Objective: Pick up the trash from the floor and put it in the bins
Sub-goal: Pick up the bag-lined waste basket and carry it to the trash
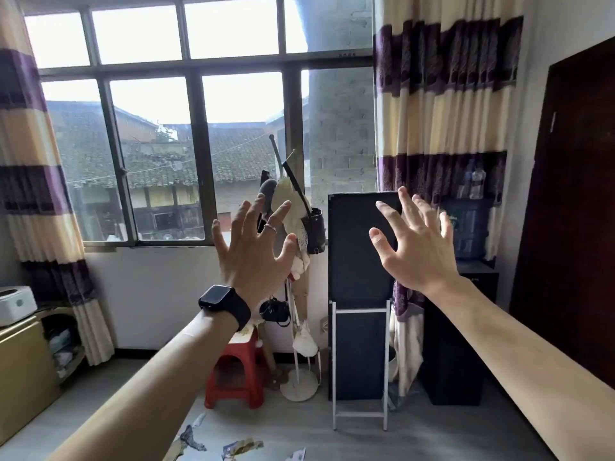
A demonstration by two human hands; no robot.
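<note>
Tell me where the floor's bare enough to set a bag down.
Bare floor lies between the yellow cabinet and the red stool, and again in front of the dark cabinet. Paper scraps litter the near middle; stool and stand base crowd together.

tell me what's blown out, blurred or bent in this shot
Head view: sky through the dark-framed window is blown out white; the right hand is smeared by motion blur, the left hand sharper; the striped cream and purple curtain bows from wide-angle distortion.
</note>
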